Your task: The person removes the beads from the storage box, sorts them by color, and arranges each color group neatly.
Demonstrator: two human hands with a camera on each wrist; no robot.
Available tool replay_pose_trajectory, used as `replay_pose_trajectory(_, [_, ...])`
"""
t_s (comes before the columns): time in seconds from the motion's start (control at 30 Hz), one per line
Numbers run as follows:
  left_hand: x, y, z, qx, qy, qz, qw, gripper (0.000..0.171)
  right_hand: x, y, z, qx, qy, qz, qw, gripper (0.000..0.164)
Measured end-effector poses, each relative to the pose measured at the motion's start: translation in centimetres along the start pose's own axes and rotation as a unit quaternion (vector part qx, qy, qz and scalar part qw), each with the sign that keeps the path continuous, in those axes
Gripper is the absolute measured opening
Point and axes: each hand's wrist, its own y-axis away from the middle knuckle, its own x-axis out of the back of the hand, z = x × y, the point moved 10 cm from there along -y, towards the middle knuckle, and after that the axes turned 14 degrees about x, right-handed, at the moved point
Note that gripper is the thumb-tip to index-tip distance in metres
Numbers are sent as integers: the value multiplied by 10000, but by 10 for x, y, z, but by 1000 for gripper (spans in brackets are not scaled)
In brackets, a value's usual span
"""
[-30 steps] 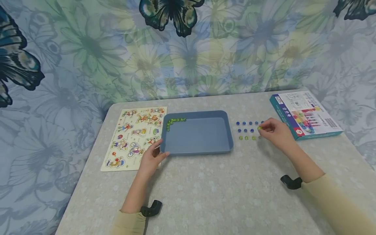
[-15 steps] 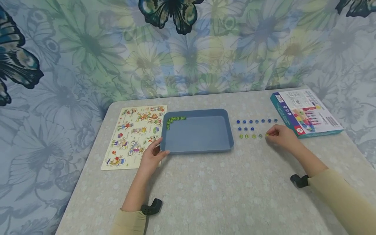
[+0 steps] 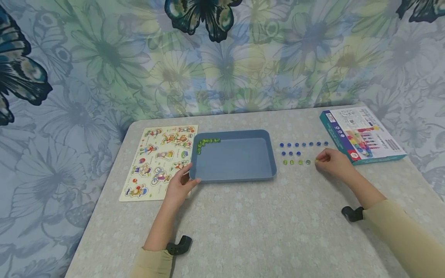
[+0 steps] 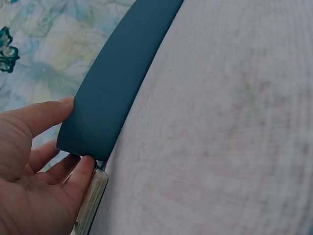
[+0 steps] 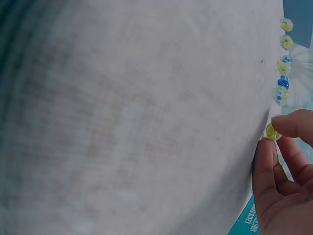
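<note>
In the head view my left hand (image 3: 178, 188) holds the near left corner of a blue tray (image 3: 238, 164). The left wrist view has its thumb (image 4: 57, 111) at the rim and other fingers against the corner. Green marbles (image 3: 206, 141) line the tray's far left corner in an L. Right of the tray, my right hand (image 3: 333, 165) pinches a clear marble with a yellow swirl (image 5: 273, 131) between thumb and fingertips, low over the table at the right end of a row of yellow-green marbles (image 3: 292, 162). Behind that row lie two rows of blue marbles (image 3: 304, 144).
A cream board with printed cartoon figures (image 3: 153, 185) lies left of the tray, partly behind the left hand. A flat teal and white box (image 3: 365, 135) lies at the back right, just beyond the right hand. A flowered curtain (image 3: 226, 77) hangs behind the table.
My right hand has moved right and down with the marble, from above the blue rows to the end of the front row, uncovering more blue marbles. The left hand stays on the tray.
</note>
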Motion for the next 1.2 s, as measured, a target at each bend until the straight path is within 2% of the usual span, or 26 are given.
replay_pose_trajectory(0.07, [0, 0, 0, 22, 9, -23, 10000, 66, 0, 0, 0, 18, -8, 35, 10000, 27])
replay_pose_trajectory(0.3, [-3, 23, 23, 190, 14, -55, 9998, 64, 0, 1, -3, 53, -3, 104, 9999, 27])
replay_pose_trajectory(0.67, [-2, 21, 22, 148, 0, -27, 9999, 64, -2, 1, 0, -153, -10, 28, 9999, 28])
replay_pose_trajectory(0.93, [-2, 20, 22, 127, 11, -90, 9999, 66, -2, 1, -1, -122, -24, 14, 9999, 28])
replay_pose_trajectory(1.2, [-2, 4, 5, 158, 136, -114, 9997, 67, -2, 2, -1, -153, -30, 28, 9999, 30])
